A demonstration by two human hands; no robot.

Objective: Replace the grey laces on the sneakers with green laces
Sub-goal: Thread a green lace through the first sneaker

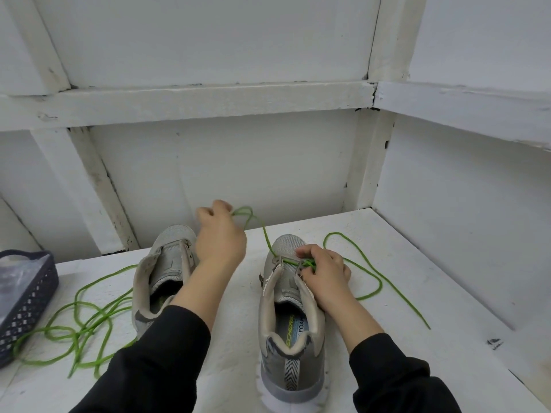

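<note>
Left hand (219, 236) pinches the green lace (266, 238) raised taut; right hand (325, 272), fingers curled, apparently grips it at the right sneaker (290, 347) eyelets.

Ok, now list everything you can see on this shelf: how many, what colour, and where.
left sneaker: one, grey, centre-left on the shelf
right sneaker: one, grey, centre, lace in its front eyelets
threaded lace: one, green, runs from the right sneaker and trails right
loose lace: seemingly one, green, tangled left of the left sneaker
basket: one, dark blue, far left edge, plastic inside
shelf: one, white, under everything
sleeves: two, black, bottom
left grip: one bare hand, raised, pinching the threaded lace
right grip: one bare hand, pinching the lace at the eyelets
</note>
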